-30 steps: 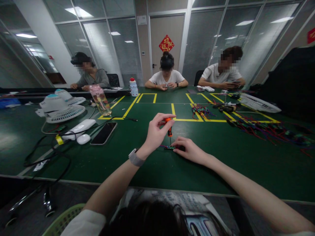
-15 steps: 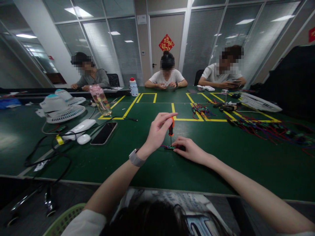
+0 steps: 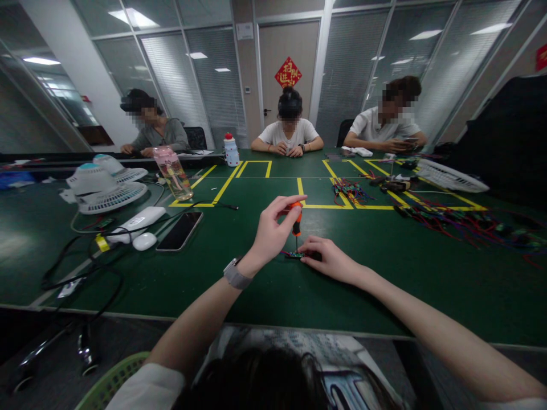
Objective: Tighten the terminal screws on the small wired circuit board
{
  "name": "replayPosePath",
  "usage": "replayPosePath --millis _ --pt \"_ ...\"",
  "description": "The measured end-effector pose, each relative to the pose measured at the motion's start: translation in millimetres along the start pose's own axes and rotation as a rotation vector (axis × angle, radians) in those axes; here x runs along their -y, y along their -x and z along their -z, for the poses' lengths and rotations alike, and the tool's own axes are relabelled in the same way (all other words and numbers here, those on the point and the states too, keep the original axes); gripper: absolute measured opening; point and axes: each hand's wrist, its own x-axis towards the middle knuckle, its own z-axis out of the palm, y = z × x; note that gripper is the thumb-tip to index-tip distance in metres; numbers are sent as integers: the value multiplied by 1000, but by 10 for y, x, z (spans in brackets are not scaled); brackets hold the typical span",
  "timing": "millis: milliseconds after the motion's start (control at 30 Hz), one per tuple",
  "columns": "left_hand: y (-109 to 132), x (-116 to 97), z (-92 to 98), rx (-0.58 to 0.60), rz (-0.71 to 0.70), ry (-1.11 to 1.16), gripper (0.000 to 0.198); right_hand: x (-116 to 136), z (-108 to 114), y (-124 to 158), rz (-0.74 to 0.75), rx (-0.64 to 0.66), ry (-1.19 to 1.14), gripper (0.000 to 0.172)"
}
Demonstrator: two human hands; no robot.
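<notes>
My left hand (image 3: 277,223) is closed around the orange and black handle of a screwdriver (image 3: 297,226), gripping it near the top. The screwdriver stands upright, its thin shaft pointing down at a small green circuit board (image 3: 294,255) on the table. My right hand (image 3: 323,257) pinches the right end of that board between thumb and fingers and rests on the table. Short red and blue wires come off the board's left end. The exact spot where the tip meets the board is too small to make out.
On the left are a phone (image 3: 179,231), a white mouse-shaped object (image 3: 144,241), black cables, a pink-capped bottle (image 3: 173,173) and white fans (image 3: 109,191). Wired boards (image 3: 465,219) are heaped at the right, with a smaller bundle (image 3: 350,192) nearer the middle. Three people sit across the green table (image 3: 239,302).
Both my hands, the screwdriver and the board keep nearly the same place. More of the orange handle top shows between my left fingers. Across the table, the middle person's hands have moved slightly.
</notes>
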Motion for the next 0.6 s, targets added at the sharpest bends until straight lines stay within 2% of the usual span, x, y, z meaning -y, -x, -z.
replayPosePath --millis 133,300,500,600 --pt "9 14 -3 -34 -52 -85 19 -7 -3 0 5 -3 0 16" --pt "11 -1 -17 23 -6 56 28 -34 -17 3 5 -8 -13 16" --pt "28 19 -6 -80 -73 -104 17 -24 -15 0 3 -12 -8 16" --pt "26 14 -1 -22 -66 -54 26 -22 -14 2 6 -13 -14 16"
